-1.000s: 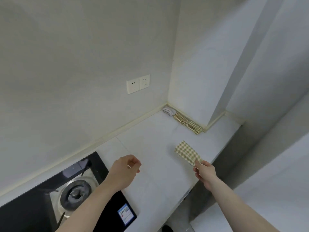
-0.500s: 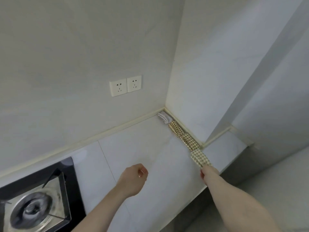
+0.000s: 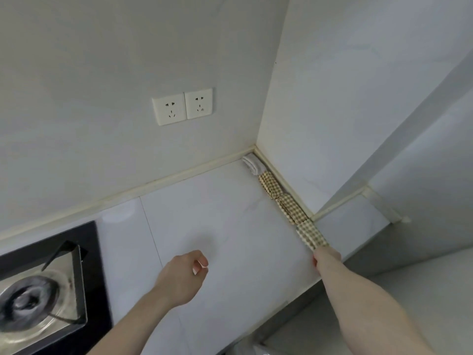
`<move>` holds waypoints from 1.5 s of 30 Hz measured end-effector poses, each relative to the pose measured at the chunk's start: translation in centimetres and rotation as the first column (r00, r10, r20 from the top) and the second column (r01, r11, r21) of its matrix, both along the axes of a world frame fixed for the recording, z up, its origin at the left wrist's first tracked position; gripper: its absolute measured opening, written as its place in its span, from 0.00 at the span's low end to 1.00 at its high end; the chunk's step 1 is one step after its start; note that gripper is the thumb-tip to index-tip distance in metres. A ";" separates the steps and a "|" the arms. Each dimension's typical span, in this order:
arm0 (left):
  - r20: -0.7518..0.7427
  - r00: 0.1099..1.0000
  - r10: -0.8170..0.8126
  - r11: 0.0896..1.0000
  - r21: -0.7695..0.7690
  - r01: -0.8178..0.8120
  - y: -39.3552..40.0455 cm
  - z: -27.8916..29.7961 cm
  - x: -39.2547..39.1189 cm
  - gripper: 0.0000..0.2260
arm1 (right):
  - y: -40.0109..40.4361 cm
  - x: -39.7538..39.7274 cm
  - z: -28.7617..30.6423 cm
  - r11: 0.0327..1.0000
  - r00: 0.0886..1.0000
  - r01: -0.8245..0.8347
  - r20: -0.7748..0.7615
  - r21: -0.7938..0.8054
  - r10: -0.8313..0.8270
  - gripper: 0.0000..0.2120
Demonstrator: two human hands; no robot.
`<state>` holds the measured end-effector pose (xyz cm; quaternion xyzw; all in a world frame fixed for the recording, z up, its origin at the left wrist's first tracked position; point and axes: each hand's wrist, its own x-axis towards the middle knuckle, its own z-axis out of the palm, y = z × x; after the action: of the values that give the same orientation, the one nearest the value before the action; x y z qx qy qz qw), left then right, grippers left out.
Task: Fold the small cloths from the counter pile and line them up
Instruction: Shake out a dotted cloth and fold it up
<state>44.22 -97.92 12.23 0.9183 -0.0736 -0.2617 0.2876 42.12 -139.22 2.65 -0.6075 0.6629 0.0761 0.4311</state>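
A row of folded cloths runs along the right wall of the white counter [image 3: 217, 226]: a white cloth [image 3: 252, 164] in the corner, then two yellow checked cloths [image 3: 268, 183] [image 3: 290, 207]. A third folded checked cloth [image 3: 311, 234] lies at the near end of the row, touching the second one. My right hand [image 3: 326, 258] pinches its near edge. My left hand [image 3: 185, 272] hovers over the middle of the counter, fingers curled with nothing in them.
A black gas hob [image 3: 43, 285] with a metal burner sits at the left edge. Two wall sockets [image 3: 182, 106] are above the counter. The counter's front edge [image 3: 294, 293] drops off at the lower right, and a wall column [image 3: 340, 203] juts out beyond the cloth row.
My right hand has carried the folded checked cloth from mid-counter to the near end of the row by the wall. My left hand stayed curled over the counter.
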 end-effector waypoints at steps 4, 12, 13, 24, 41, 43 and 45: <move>-0.016 0.999 0.042 0.999 0.001 -0.042 0.8 -0.4 -0.7 0.03 | 1.0 -0.1 -1.0 1.000 0.995 -0.009 0.104 0.023 0.006 0.12; 0.000 0.981 0.196 0.980 -0.041 -0.195 5.6 -0.1 -4.2 0.03 | 12.6 -1.5 0.4 0.996 0.991 -0.066 0.111 -0.065 0.073 0.22; 0.005 0.977 0.214 0.976 -0.035 -0.214 6.6 0.0 -5.0 0.03 | 14.4 -1.5 0.4 0.990 0.986 -0.124 0.105 -0.063 0.130 0.22; 0.069 0.790 0.609 0.790 -0.140 -0.597 25.4 4.2 -21.4 0.03 | 43.2 -7.5 7.7 0.563 0.538 -0.807 0.614 0.178 0.577 0.14; 0.185 0.323 0.928 0.350 -0.140 -0.926 51.7 6.6 -52.9 0.02 | 75.8 -30.0 15.0 -0.307 -0.275 -0.949 0.656 -0.068 0.703 0.19; 0.188 0.280 0.941 0.309 -0.150 -0.939 53.8 6.3 -54.0 0.02 | 78.8 -29.9 14.8 -0.362 -0.341 -0.926 0.639 -0.103 0.690 0.18; 0.189 0.256 0.948 0.284 -0.136 -0.949 56.3 6.0 -54.9 0.02 | 82.2 -29.6 14.2 -0.397 -0.377 -0.910 0.633 -0.117 0.676 0.18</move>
<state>-10.65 -41.66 18.22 0.8033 0.4583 0.0722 0.3736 12.55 -57.00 16.86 -0.7391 -0.2730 0.4081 0.4611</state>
